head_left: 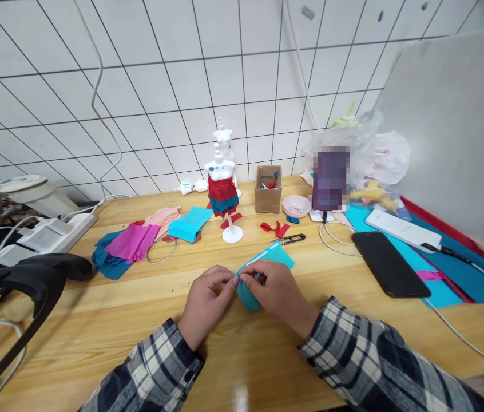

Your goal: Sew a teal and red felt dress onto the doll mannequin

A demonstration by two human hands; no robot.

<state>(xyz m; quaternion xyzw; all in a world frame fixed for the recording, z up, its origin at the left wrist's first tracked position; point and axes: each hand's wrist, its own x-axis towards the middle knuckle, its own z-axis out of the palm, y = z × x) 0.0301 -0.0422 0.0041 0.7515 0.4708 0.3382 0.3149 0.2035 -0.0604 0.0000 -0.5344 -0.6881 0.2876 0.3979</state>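
In the head view, a turquoise cloth piece (285, 256) is just below the centre of the frame, over the table (147, 309), its long axis and white edge strip (263, 253) slanting from lower left to upper right. The left hand (207, 298) and right hand (280, 290) each have the grip pinched on its lower-left end; the cloth extends beyond the right grip toward upper right, with a fold between the hands.

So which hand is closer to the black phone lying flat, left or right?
Right. The right hand is left of the black phone, not touching it; the left hand is farther left, beyond the right hand.
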